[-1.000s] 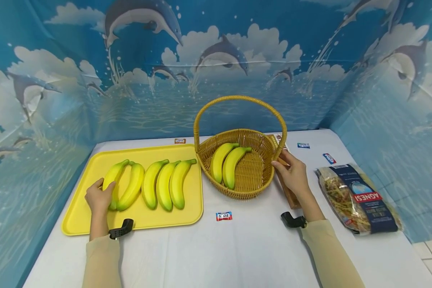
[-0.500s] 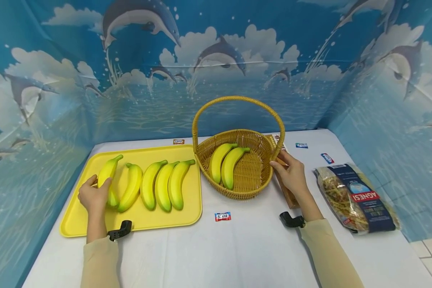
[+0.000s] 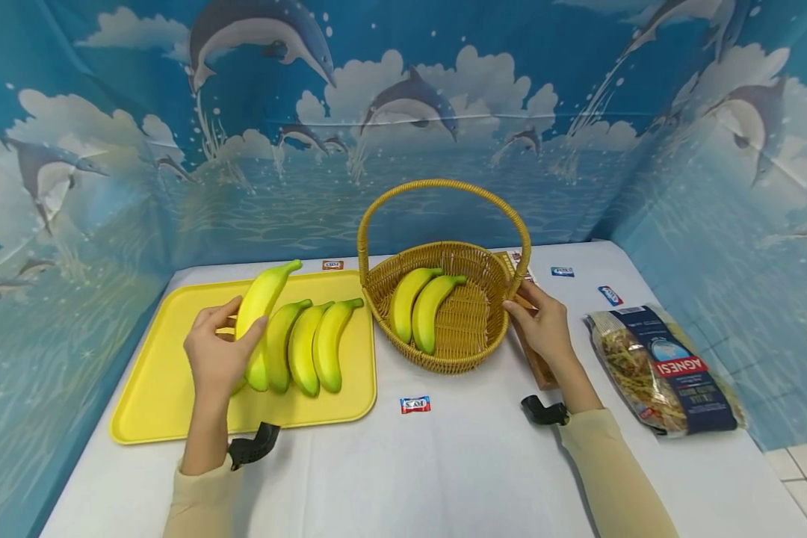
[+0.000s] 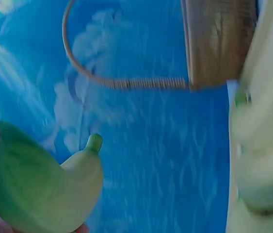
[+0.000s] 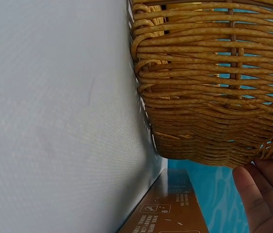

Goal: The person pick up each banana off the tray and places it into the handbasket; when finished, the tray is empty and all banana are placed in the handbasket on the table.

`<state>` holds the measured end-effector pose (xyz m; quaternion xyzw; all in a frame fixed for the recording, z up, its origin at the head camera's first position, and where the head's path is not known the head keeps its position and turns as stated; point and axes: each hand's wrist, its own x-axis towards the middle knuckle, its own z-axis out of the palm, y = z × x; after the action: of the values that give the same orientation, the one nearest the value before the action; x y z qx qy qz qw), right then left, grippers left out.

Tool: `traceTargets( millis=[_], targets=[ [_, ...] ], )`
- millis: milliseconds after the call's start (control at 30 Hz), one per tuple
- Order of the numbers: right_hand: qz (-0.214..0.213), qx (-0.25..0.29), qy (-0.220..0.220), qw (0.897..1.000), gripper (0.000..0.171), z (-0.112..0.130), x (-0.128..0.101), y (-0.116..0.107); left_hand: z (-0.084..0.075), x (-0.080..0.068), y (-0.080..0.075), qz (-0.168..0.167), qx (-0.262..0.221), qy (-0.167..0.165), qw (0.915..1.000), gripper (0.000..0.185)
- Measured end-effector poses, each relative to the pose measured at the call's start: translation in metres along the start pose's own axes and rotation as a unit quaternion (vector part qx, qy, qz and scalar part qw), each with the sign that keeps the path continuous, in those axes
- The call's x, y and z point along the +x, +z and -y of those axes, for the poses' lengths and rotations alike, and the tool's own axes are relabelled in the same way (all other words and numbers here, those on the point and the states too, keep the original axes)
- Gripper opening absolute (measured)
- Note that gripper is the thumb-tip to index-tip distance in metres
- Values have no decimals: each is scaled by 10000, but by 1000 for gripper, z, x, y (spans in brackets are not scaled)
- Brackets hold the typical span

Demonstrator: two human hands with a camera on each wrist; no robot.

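Staged recording booth: dolphin backdrop [image 3: 403, 112] walls around white table [image 3: 444, 463].

Left hand [image 3: 219, 359] grips a banana [image 3: 261, 302] lifted clear of the yellow tray [image 3: 158, 388], stem tip pointing up toward the back; three more bananas [image 3: 302, 344] lie side by side on the tray just right of it. Right hand [image 3: 543, 327] rests against the right rim of the wicker basket [image 3: 474, 351], which holds two bananas [image 3: 418, 305]. A pasta bag [image 3: 666, 370] lies on the white table [image 3: 444, 463] at far right, a brown box [image 3: 538, 362] under the right hand.
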<state>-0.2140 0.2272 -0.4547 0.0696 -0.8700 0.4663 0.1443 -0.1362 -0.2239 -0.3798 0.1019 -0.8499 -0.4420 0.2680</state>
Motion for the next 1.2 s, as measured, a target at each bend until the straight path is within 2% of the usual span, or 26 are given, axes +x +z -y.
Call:
traceTargets(
  millis=[167,367,500,600,733,900,1033,1200],
  targets=[
    [-1,10,9,10000,53,0,0,-2,-32,-18,30,620,-362,642,9954,49],
    [-77,-84,-69,9999,51,-3,0,-2,-67,-29,80,1446,-793,1014,9811,49],
    [-111,-177,-95,9997,49,-4,1,0,-83,-28,121,1747,-894,1141,9739,48],
    [-113,-154,-102,9998,49,-5,2,0,-93,-26,152,1844,-720,1293,9716,48],
    [-85,-111,-59,9999,49,-4,2,-1,-97,-24,191,1937,-369,1378,9706,48],
    [1,-60,40,10000,51,-2,0,1,-93,-26,226,2131,128,1159,9700,49],
    [36,-41,138,9999,52,-1,0,0,-88,-30,245,2303,399,1062,9665,51],
    [24,-78,130,9999,51,-2,0,0,-85,-32,255,2514,796,1045,9589,52]
  ],
)
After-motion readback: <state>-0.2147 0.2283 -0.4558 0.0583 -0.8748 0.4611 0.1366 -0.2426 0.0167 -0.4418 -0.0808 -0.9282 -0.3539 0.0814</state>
